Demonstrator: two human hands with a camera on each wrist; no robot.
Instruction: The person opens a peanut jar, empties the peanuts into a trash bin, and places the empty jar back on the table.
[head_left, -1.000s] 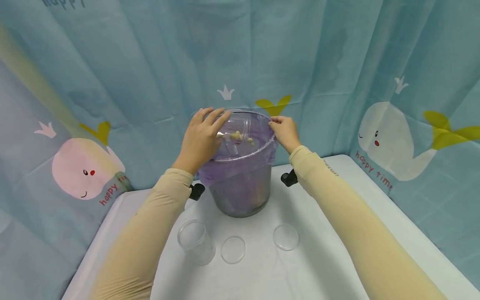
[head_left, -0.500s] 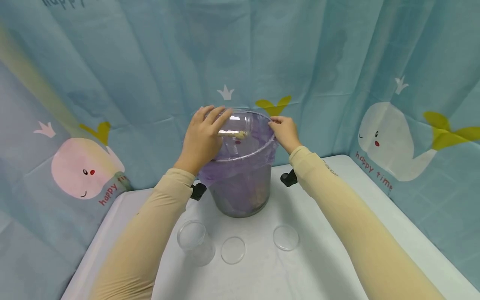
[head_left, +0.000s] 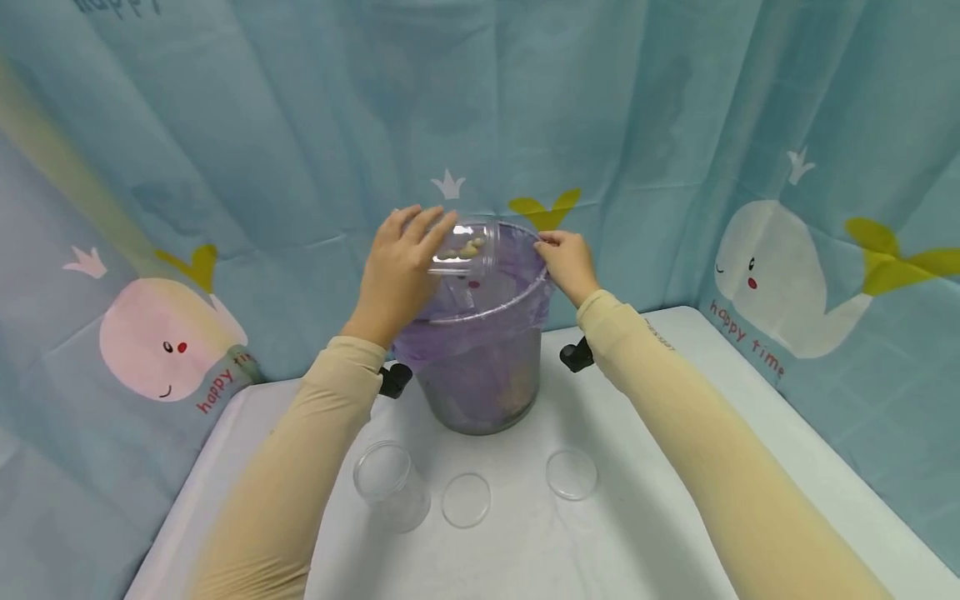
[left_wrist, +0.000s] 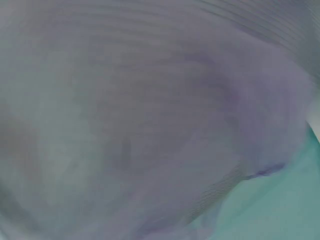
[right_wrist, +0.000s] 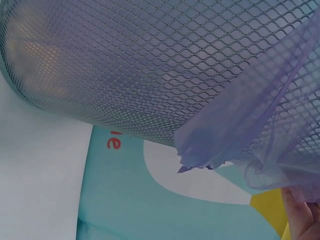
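Note:
In the head view my left hand (head_left: 397, 271) grips a clear plastic jar (head_left: 467, 265) lying on its side over the mouth of a mesh bin (head_left: 487, 396). Several small pale lumps (head_left: 469, 249) show inside the jar, whose open end points right. A thin purple bag (head_left: 480, 340) lines the bin and folds down over its rim. On the right side, my right hand (head_left: 567, 265) pinches the rim together with the bag. The right wrist view shows the bag's loose edge (right_wrist: 215, 142) hanging over the mesh, with fingertips (right_wrist: 297, 212) at it. Blurred purple bag (left_wrist: 165, 125) fills most of the left wrist view.
On the white table (head_left: 517, 558) a second clear jar (head_left: 397, 492) stands front left of the bin. Two clear round lids (head_left: 467, 501) lie flat to its right. A light blue printed curtain (head_left: 315, 150) rises close behind the bin.
My left hand has lifted the jar slightly, and the pale lumps in it have shifted. A lump seen near its mouth earlier is gone from there. My right hand stays on the rim.

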